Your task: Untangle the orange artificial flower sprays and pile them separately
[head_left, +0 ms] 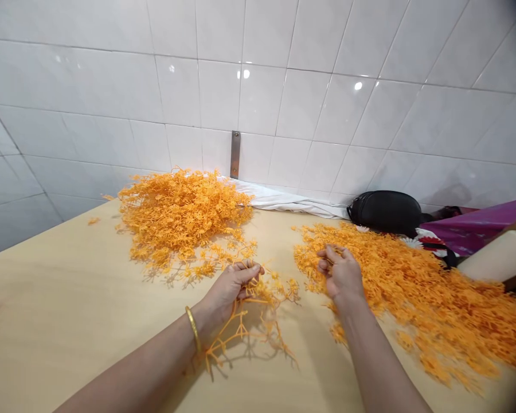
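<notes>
Left forearm (137, 358) nearest, left orange pile (180, 212) beyond; left hand (229, 288) pinching orange sprig (264, 291) above table (69, 298), probably light, bendy, snaggy, best held by bare stem (241, 328); right hand (343, 275) half-curled at right orange pile (404, 275), can't tell if gripping

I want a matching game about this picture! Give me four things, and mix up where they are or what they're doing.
Things:
1. gold bangle
2. black pouch
3. metal strip
4. left hand

Places and doings:
A. upright against the tiled wall
B. holding a branching orange flower sprig
C. around the left wrist
D. near the wall, behind the right-hand orange heap

Right pairs: 1-C, 2-D, 3-A, 4-B.
</notes>
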Tool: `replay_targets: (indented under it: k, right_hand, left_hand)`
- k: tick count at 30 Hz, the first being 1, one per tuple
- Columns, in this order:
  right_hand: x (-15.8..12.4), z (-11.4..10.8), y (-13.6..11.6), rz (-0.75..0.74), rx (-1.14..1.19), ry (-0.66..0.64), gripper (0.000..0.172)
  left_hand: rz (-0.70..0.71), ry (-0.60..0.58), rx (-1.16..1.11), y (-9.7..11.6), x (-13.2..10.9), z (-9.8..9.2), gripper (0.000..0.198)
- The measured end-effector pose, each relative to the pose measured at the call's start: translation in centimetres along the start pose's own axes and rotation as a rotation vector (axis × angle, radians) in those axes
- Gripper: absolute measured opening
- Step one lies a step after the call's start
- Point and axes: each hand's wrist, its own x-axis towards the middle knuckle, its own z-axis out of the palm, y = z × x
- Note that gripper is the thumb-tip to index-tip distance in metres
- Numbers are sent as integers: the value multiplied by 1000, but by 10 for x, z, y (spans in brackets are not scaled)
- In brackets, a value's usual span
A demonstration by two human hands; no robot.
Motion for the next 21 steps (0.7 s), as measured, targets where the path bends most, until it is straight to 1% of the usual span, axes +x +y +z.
replay_targets:
  k: [2,3,6,8,11,13,14,15,16,19,21]
  right_hand:
    - [-8,5,-2,15,-56,-121,29]
    - [-12,8,-1,27,-80,-188,30]
    - [-25,17,2,66,-141,-372,25]
    - [-32,20,4,51,-229,-480,23]
    - [-41,25,6,-67,-441,-641,23]
    - [-47,29,7,-164,-545,-759,21]
    - [-49,30,8,-207,-575,-792,21]
    - [-50,31,9,-243,-595,-799,23]
    - [-50,32,10,-276,-608,-776,26]
    - [-47,32,14,-354,-611,-607,30]
    - [-46,33,16,-376,-593,-508,32]
  left_hand:
    - [14,47,-65,0,3,-1,17]
    - [20,48,-88,0,5,-2,16]
    - [41,21,-121,-2,8,-3,16]
    - [48,4,-143,-3,9,-4,17]
    - [34,-7,-165,-4,9,-5,16]
    - [29,13,-154,-5,9,-4,15]
    - [24,32,-140,-5,8,-3,15]
    - [14,48,-119,-5,8,-2,16]
    - [1,56,-96,-6,7,-1,16]
    - [1,34,-62,-5,4,5,17]
    - [7,6,-95,-3,2,9,16]
